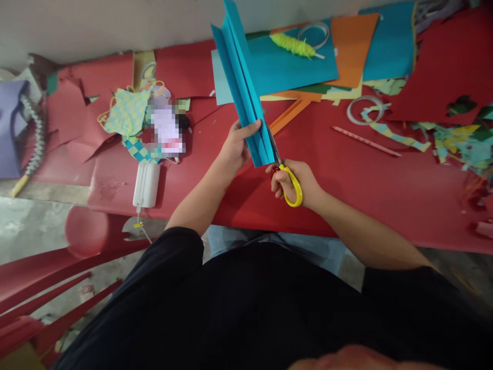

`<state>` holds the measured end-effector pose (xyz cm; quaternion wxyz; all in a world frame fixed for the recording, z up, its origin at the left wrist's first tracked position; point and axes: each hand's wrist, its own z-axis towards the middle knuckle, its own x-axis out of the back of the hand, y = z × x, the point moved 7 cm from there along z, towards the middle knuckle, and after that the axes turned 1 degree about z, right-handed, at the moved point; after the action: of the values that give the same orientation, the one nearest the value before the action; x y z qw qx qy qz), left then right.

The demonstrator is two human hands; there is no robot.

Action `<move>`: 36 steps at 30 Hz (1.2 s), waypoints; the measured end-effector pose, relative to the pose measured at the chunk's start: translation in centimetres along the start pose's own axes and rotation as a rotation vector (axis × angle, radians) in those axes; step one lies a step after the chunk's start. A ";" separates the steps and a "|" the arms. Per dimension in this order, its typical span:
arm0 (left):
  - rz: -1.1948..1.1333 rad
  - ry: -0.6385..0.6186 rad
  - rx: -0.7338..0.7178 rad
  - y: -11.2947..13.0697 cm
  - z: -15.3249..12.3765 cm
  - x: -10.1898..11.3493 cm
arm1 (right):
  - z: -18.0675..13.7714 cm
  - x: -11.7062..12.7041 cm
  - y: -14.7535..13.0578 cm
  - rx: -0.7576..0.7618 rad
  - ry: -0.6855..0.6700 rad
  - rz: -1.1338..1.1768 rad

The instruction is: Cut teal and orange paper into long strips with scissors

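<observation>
L hand (238,146) is closed on the folded blue paper (246,97), thumb on top, fingers tucked underneath. The paper is a long pleated strip, held up over the mid bench (246,205), its near end b/w the two hands, far end reaching past the bench's far edge in view.

R hand (298,177) is curled round the yellow-handled scissors (295,190), blades pointing away along the paper's R edge. Blades are narrow & partly hidden, so can't quite tell if any paper sits b/w them.

Bench is red. Beyond the hands, twd far edge: blue sheet (277,77) w/ lime yarn bundle (295,46) on top, then orange sheet (350,46). Orange strip (288,117) lies just R of the folded paper. Pink pencil (365,141) & tape roll (350,114) sit R of centre; paper scraps (462,146) pile up twd R end.

L side: checkered woven piece (127,110) next to a pixelated patch; white power bank (148,185) w/ cable, by near edge. Purple item (11,128) at L end.

Room: pale wall (96,25) behind far edge, red chair (87,231) & grey floor (46,221) at near L.
</observation>
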<state>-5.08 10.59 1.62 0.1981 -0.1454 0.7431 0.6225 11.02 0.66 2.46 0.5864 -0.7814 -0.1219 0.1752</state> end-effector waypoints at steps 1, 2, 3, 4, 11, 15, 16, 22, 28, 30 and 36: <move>-0.010 -0.002 -0.009 0.2 0.0 -0.1 | 0.0 0.0 0.2 -0.009 -0.009 0.007; -0.018 -0.004 -0.020 0.3 -0.1 -0.1 | 0.0 0.0 0.3 -0.011 -0.020 0.016; -0.023 -0.003 -0.033 0.4 -0.1 -0.2 | -0.1 -0.1 0.3 -0.003 -0.038 0.024; -0.023 -0.004 -0.042 0.5 -0.2 -0.2 | -0.1 -0.1 0.2 0.018 -0.065 0.031; 0.033 -0.044 -0.031 0.5 -0.6 -0.6 | -0.4 -0.1 0.1 0.087 -0.207 0.030; 0.074 -0.035 -0.046 0.8 -0.8 -0.5 | 0.0 0.2 0.0 0.152 -0.163 -0.014; 0.082 -0.030 -0.048 0.8 -0.8 -0.4 | 0.0 0.2 -0.2 0.175 -0.156 -0.022; 0.145 -0.073 -0.005 0.6 -1.2 -1.2 | 0.2 0.3 -1.8 0.234 -0.074 0.017; 0.160 -0.044 0.023 0.6 -1.6 -1.5 | 0.4 0.9 -1.8 0.212 0.016 0.022; 0.148 -0.057 0.017 0.5 -1.6 -1.5 | 0.4 0.9 -1.8 0.215 -0.006 0.021; 0.086 -0.088 -0.004 0.4 -1.5 -1.6 | 0.3 1.1 -2.0 0.162 -0.003 0.049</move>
<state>-4.00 9.17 2.94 0.2034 -0.0862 0.7379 0.6377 11.94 1.92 4.20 0.6430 -0.7340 -0.0889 0.1997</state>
